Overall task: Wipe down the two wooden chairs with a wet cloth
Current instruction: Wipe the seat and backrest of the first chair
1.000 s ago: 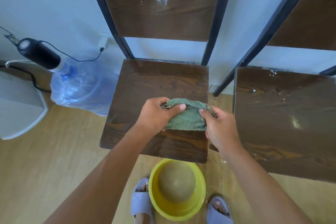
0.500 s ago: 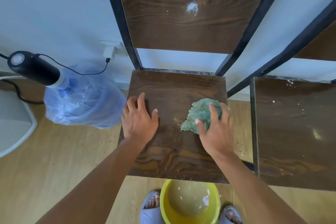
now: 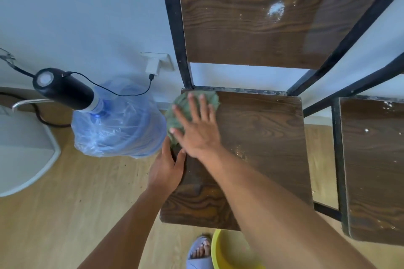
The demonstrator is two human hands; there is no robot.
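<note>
Right hand: the right hand (image 3: 197, 129) lies flat with its fingers spread wide, pressing down on the green cloth (image 3: 177, 113). It is not gripping; the palm just pushes on the cloth.
Left hand: the left hand (image 3: 167, 168) holds the left edge of the seat, thumb on top of the wood and the other fingers over the side. It sits just below the right hand.
Arms: the right arm crosses over the seat from the lower right, and the left arm comes up from the bottom.
Cloth: it is bunched up at the back left corner of the seat, partly hanging past the left edge.
First chair: the brown wooden chair (image 3: 262, 137) has a black metal frame. There are small crumbs on the seat near the right wrist, and a white spot (image 3: 276, 9) on the back board.
Second chair: another wooden chair (image 3: 373, 159) stands just beside the first on the right, with white specks on its seat.
Basin: a yellow basin (image 3: 229, 253) sits on the floor at the front of the first chair, next to a foot in a blue slipper (image 3: 200, 253).
Water bottle: a big blue water bottle (image 3: 118, 124) with a black pump (image 3: 63, 88) on top stands on the floor left of the chair, close to the wall.
Charger: a white charger (image 3: 154, 65) is plugged into the wall, and a black wire runs from it to the pump.
</note>
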